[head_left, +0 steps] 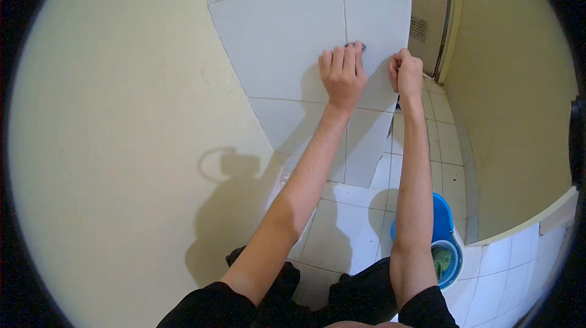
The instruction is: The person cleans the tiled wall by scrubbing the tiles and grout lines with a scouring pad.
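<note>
Against the white tiled wall [281, 35], my left hand [343, 78] has its fingers curled over a small dark object [356, 45] whose shape is mostly hidden. The object touches the tiles near a vertical grout line. My right hand [406, 75] is closed at the right edge of the same tiled surface, its fingers folded inward. Whatever it may hold is hidden. Both arms reach forward, the hands a short way apart.
A blue bucket [453, 267] with a green cloth [441, 261] in it stands on the tiled floor [360, 224] beside my right arm. Plain walls rise on the left [122, 114] and right [513, 114]. A door [430, 17] with a vent is at the back.
</note>
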The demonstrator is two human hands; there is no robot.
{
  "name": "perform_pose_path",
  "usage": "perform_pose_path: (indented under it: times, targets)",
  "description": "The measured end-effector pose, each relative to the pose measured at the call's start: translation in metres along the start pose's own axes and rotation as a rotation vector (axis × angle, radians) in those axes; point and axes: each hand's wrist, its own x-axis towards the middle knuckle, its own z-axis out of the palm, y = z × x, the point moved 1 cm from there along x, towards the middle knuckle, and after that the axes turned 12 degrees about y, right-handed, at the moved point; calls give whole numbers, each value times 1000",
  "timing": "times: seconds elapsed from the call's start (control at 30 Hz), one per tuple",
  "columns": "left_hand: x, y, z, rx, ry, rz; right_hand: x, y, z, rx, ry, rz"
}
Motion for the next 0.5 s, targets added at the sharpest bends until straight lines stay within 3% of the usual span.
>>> perform_pose_path:
  times: [0.27,0.5]
  targets:
    - [92,11,41,-74,77,-11,-4,-6,-1,-11,34,-19]
    - [14,14,0,-38,-57,-124,-2,-9,-1,-25,22,18]
